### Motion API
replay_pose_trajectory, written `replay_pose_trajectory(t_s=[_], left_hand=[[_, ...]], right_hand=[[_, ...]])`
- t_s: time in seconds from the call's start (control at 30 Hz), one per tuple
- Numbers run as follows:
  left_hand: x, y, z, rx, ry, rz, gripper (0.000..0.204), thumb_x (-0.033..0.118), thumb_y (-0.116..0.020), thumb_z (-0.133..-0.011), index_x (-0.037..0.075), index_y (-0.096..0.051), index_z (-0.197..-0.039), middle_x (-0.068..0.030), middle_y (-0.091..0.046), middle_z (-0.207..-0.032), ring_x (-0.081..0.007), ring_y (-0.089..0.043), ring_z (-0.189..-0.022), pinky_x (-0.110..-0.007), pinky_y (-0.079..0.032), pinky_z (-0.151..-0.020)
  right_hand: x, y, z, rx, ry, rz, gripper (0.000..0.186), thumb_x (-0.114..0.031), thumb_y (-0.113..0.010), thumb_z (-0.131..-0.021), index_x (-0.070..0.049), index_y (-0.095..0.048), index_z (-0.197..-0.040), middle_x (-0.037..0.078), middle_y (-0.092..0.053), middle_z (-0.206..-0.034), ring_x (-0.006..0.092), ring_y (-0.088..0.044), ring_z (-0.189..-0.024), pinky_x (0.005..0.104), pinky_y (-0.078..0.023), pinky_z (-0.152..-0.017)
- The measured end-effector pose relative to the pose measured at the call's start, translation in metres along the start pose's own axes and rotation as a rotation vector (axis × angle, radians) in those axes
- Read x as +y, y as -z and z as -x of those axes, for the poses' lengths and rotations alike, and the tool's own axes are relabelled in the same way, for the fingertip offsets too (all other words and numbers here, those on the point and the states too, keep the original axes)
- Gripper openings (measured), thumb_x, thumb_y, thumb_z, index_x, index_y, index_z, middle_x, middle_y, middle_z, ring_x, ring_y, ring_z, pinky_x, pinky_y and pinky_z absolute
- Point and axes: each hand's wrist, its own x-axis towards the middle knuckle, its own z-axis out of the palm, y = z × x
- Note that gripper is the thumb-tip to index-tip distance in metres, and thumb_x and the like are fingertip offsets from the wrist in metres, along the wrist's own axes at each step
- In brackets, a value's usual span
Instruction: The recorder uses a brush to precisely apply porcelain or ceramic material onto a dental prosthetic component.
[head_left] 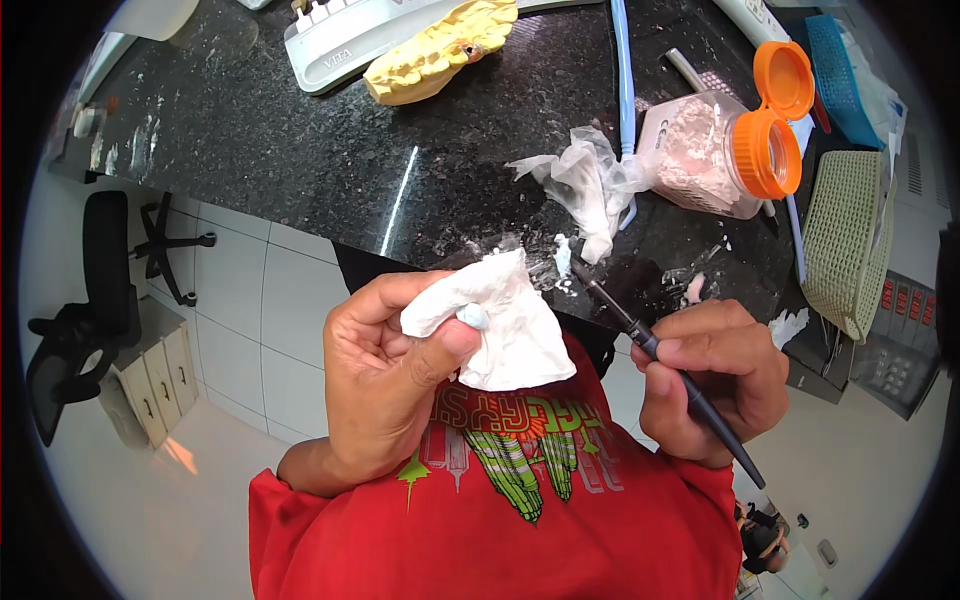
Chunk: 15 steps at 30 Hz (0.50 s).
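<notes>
My left hand (372,385) is closed around a folded white tissue (525,345), held up just off the near edge of the counter. A small pale-blue lump (472,316) lies on the tissue, against my thumb tip. In my right hand (725,370), gripped like a pen, is a slim black brush-like tool (622,315). Its dark tip points up and left, close to a pale-blue smear (563,258) on the counter; whether they touch I cannot tell. The tool's tail slants down to the right below my hand.
On the black speckled counter (290,165) lie a yellow dental model (430,60), a white shade guide (345,45), crumpled thin wrap (585,185), a blue tube (625,85), and a tipped jar of pink powder (695,150) with its orange lid open. A woven basket (845,245) stands at right.
</notes>
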Motion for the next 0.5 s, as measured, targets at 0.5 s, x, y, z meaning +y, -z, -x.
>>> replay_pose_trajectory(t_s=[0.5], left_hand=[[0.004, -0.005, 0.0, -0.033, 0.034, 0.001, 0.025, -0.004, -0.059, -0.081, -0.008, -0.053, -0.104, -0.0197, -0.062, -0.097, -0.0186, -0.063, -0.087, -0.029, -0.052, -0.079]], right_hand=[[0.007, -0.009, -0.002, -0.029, 0.294, -0.267, 0.027, 0.0, -0.071, -0.061, 0.001, -0.062, -0.087, 0.011, -0.058, -0.075, 0.0184, -0.059, -0.06, 0.0236, -0.048, -0.049]])
